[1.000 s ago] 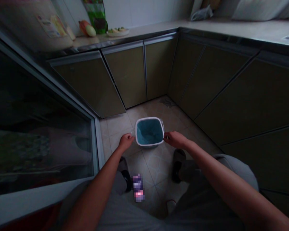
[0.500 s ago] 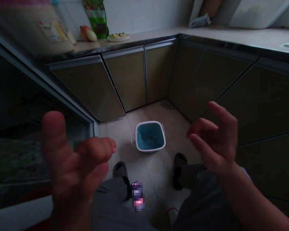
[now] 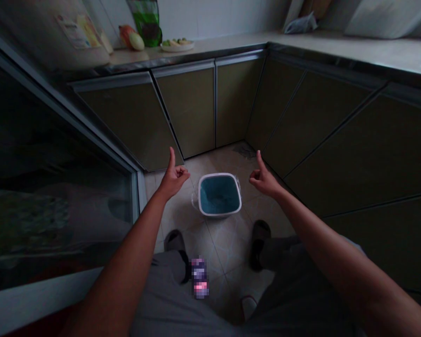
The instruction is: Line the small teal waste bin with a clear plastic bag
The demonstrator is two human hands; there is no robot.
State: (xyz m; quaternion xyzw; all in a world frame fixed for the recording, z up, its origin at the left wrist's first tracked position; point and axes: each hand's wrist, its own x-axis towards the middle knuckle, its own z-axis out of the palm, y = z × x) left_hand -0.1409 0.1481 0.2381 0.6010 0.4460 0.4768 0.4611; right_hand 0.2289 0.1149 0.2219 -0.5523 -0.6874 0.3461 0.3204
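Note:
Both hands are held out in front of me, one on each side of a basin. This basin has a white rim and a blue-green inside, and it stands on the tiled floor with clear handles at its sides. My left hand is to the left of it, one finger pointing up and the others curled in towards the thumb. On the right, my right hand makes the same shape, mirrored. Nothing shows in either hand. Neither appears to touch the basin.
Low cabinets form a corner under a countertop. On it are a plate of food, onions, a green bag and a large container. A phone-like object, pixelated, lies between my feet. A glass door stands left.
Both hands have moved forward, away from me and closer to the sides of the basin. Their curled shape with one raised finger stays much the same. The view has tipped slightly.

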